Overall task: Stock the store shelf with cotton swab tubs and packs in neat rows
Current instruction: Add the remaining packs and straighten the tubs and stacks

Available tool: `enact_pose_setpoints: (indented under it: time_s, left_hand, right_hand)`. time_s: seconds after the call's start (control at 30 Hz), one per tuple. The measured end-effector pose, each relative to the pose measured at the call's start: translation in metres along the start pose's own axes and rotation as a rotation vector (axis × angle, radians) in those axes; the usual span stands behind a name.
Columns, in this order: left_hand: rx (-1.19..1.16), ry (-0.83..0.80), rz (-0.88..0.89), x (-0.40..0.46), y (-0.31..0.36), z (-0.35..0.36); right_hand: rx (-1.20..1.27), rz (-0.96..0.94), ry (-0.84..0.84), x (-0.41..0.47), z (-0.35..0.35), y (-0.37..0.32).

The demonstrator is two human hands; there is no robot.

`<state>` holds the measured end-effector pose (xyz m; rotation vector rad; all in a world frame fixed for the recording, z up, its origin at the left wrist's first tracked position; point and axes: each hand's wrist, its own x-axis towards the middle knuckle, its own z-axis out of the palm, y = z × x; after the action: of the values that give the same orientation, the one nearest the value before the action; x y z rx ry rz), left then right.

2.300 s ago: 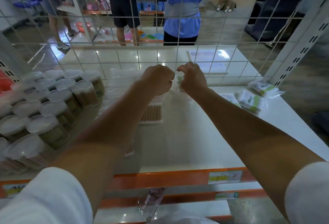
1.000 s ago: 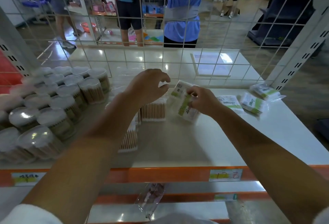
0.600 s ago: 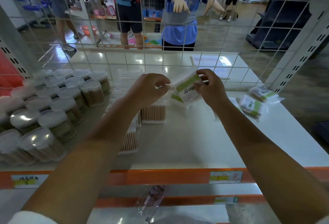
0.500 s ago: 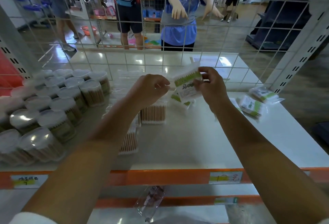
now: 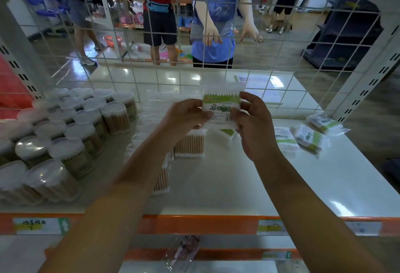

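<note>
Holding pack (image 5: 221, 108) upright, tubs (image 5: 71, 129) left, loose packs (image 5: 307, 135) right.

A single wide-angle view from a camera worn on the person's head, looking forward and slightly down into a store shelf (image 5: 270, 186) at close range. Both forearms reach away from the lens into the middle of the frame. The view faces the wire mesh back panel (image 5: 134, 40), with the shop floor visible beyond. Straight lines bow toward the edges.
</note>
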<state>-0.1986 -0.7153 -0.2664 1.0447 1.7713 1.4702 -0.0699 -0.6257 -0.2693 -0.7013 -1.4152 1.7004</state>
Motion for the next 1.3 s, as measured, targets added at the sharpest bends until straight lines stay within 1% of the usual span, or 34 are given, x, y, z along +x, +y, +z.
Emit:
enact_pose_setpoints:
  time_s: [0.13, 0.37, 0.57, 0.67, 0.8, 0.87, 0.97, 1.03, 1.13, 1.2, 1.3]
  left_hand:
    - [-0.13, 0.001, -0.003, -0.006, -0.002, -0.002]
    - [-0.289, 0.021, -0.011, -0.013, -0.002, -0.004]
    - [-0.51, 0.047, 0.035, -0.019, 0.001, -0.003]
    - [-0.549, 0.065, 0.097, -0.023, 0.001, -0.002]
    - [-0.431, 0.129, 0.178, -0.027, 0.001, 0.0]
    - [-0.348, 0.159, 0.197, -0.029, 0.002, 0.002]
    - [-0.152, 0.19, 0.235, -0.031, 0.002, 0.006]
    - [-0.024, 0.208, 0.262, -0.033, 0.0, 0.01]
    - [0.056, 0.239, 0.299, -0.035, 0.001, 0.012]
    - [0.105, 0.234, 0.321, -0.036, 0.002, 0.012]
    - [0.135, 0.201, 0.327, -0.037, 0.002, 0.012]
  right_hand:
    - [0.043, -0.024, 0.002, -0.005, 0.004, -0.001]
    - [-0.038, -0.173, 0.027, -0.009, 0.007, -0.001]
    - [-0.122, -0.239, 0.02, -0.013, 0.013, -0.001]
    - [-0.194, -0.259, 0.03, -0.012, 0.015, 0.002]
    - [-0.37, -0.316, 0.057, -0.011, 0.017, 0.007]
    - [-0.397, -0.322, 0.049, -0.012, 0.019, 0.006]
    - [-0.399, -0.274, -0.021, -0.013, 0.02, 0.006]
    - [-0.357, -0.243, -0.078, -0.014, 0.02, 0.003]
    - [-0.353, -0.266, -0.17, -0.019, 0.021, -0.001]
    - [-0.377, -0.264, -0.175, -0.019, 0.021, 0.0]
    - [-0.345, -0.22, -0.126, -0.016, 0.02, 0.005]
